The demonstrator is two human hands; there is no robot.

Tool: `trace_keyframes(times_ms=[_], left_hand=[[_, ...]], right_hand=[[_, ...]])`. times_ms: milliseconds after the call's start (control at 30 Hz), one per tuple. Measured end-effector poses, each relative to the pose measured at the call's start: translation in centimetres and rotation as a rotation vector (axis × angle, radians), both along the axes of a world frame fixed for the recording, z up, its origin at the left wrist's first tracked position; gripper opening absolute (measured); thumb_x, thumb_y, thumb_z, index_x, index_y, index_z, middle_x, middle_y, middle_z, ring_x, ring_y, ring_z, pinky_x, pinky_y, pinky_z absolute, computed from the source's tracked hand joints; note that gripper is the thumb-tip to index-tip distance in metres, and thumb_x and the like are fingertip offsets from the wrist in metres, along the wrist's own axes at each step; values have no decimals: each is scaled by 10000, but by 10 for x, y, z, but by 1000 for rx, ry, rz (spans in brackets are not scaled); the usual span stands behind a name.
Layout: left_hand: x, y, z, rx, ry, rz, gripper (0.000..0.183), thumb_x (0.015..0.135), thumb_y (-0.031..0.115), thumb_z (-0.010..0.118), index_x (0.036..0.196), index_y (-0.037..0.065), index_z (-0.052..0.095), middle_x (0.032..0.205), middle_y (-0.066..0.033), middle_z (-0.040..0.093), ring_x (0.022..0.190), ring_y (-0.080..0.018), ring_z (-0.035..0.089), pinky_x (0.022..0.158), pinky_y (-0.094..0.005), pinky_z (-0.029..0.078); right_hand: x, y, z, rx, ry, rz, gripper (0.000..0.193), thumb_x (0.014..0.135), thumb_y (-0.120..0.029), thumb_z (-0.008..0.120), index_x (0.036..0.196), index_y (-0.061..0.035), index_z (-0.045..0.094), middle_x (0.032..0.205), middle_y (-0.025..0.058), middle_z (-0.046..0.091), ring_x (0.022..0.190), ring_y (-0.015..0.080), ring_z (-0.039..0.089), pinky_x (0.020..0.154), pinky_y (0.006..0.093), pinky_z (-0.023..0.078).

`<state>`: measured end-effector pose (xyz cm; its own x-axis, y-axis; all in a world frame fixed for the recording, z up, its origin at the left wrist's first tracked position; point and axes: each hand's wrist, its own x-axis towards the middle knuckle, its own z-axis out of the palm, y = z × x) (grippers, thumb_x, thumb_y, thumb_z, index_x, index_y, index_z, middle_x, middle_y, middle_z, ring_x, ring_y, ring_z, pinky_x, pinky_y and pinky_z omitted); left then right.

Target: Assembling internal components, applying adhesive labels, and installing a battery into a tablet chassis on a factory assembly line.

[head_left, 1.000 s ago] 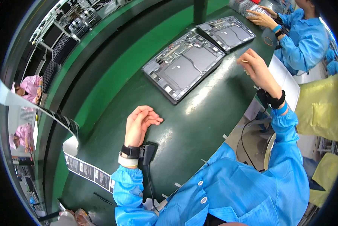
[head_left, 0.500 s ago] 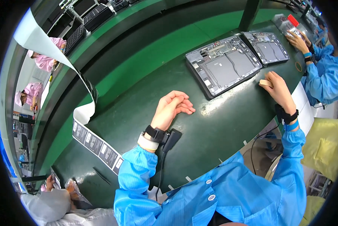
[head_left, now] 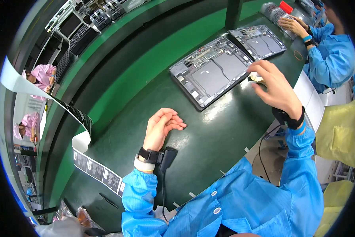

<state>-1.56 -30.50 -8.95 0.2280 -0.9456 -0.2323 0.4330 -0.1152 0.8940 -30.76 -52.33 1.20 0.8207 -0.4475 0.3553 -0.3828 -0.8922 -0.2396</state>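
An opened laptop base (head_left: 203,81), with its dark battery panel and circuit boards bare, lies on the green table beyond my hands. My right hand (head_left: 278,87) hovers at its right front corner, thumb and fingers spread. A small cream-coloured thing (head_left: 258,77) shows between thumb and fingers; whether it lies on the table or touches the hand, I cannot tell. My left hand (head_left: 161,125) rests on the table left of the laptop base, fingers loosely curled together, the thumb over them, nothing visible inside. A black plug-like block (head_left: 168,158) on a cable sits by its wrist.
A second opened laptop base (head_left: 260,43) stands behind the first. At the left, a strip of printed labels (head_left: 96,170) curls over the table (head_left: 134,189). A thin dark tool (head_left: 108,200) lies near it. A co-worker in blue (head_left: 331,59) handles things at the far right.
My right hand has spread from a closed fist and come over to the laptop's front corner. My left hand keeps its curled pose. The whole view has shifted.
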Motion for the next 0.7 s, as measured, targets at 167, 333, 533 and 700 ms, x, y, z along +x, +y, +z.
trace_keyframes(times_ms=[167,333,533,700], left_hand=[[-3,0,8,-4,-29,5,186,1003,130,467,1049,-23,562,899,-149,652,835,-298,686,744,-341,542],[-4,-1,5,16,-29,15,184,1001,128,461,1043,-22,559,897,-153,653,827,-295,685,732,-341,542],[-7,2,10,54,-37,27,180,1005,111,438,1047,-22,552,893,-153,652,817,-296,685,718,-344,542],[-8,2,12,76,-47,35,183,1016,123,434,1046,-20,543,879,-148,646,810,-285,683,701,-346,539]], right_hand=[[49,-20,-4,135,-121,-28,168,828,-117,621,948,-2,644,867,138,673,846,332,651,760,394,516],[78,-58,-41,426,-45,-253,276,843,-259,668,795,12,678,723,158,693,715,291,689,676,372,533],[85,-44,-56,354,-100,-258,224,766,-232,722,797,-14,680,697,115,655,684,274,656,626,387,497],[85,-43,-60,465,-86,-282,169,748,-176,693,794,-15,668,701,99,629,685,270,635,629,389,489]])
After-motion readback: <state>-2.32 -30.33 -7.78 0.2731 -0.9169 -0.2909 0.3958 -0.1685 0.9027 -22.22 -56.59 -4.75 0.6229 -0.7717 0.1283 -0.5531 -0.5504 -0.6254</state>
